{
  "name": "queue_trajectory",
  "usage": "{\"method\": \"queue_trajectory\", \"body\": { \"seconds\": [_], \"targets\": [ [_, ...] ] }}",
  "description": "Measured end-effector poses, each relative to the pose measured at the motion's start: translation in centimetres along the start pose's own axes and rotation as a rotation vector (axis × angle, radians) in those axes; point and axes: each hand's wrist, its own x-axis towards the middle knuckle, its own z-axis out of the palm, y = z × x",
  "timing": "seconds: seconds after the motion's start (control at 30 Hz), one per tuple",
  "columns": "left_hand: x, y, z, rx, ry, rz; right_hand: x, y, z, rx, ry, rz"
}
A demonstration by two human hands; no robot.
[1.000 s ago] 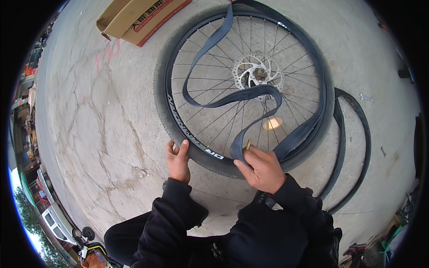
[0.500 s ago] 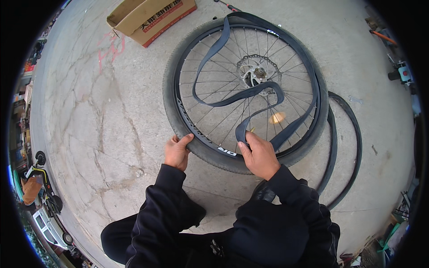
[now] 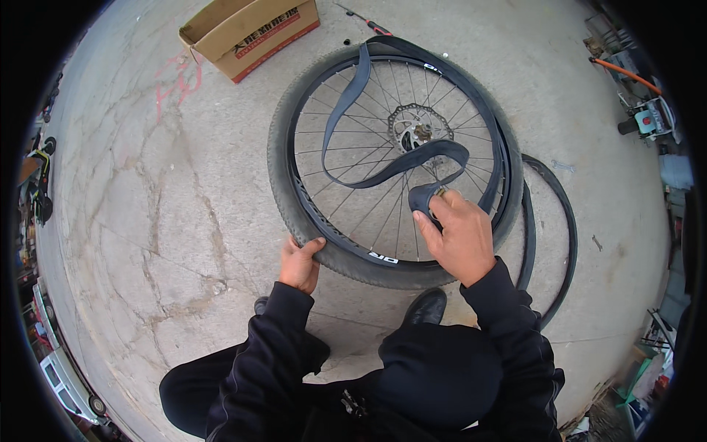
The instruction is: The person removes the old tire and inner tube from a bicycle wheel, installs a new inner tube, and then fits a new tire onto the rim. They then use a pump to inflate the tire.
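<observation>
A bicycle wheel (image 3: 356, 227) with spokes and a brake disc (image 3: 398, 127) at its hub is in front of me, a black tyre (image 3: 283, 188) round its rim. My left hand (image 3: 300, 265) grips the tyre at its near left edge, thumb on top and fingers beneath. A flat, deflated inner tube (image 3: 383, 174) winds over the spokes and along the far and right side of the rim. My right hand (image 3: 460, 234) is closed on the tube above the near right part of the wheel. Its fingertips are partly hidden by the tube.
A second black tyre or tube loop (image 3: 567, 221) lies on the concrete right of the wheel. Wrenches, one a spanner (image 3: 563, 166), lie beyond it. An open cardboard box (image 3: 254, 37) stands at the far left, and a red-handled tool (image 3: 378, 27) lies behind the wheel.
My right hand has moved right and a little away from me, lifting the tube with it. My left hand keeps its hold on the tyre. The view has shifted slightly.
</observation>
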Motion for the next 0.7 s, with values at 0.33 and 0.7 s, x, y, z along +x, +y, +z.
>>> {"method": "queue_trajectory", "body": {
  "seconds": [0.33, 0.7],
  "targets": [
    [-3.8, 3.3, 4.2, -0.096, -0.128, 0.053, 0.5, -1.6, -4.7, 0.418, -0.161, 0.068],
    [-8.1, 6.5, 11.2, -0.132, -0.211, 0.194, 1.4, -6.0, -9.4, 0.941, -0.393, 0.261]
  ]
}}
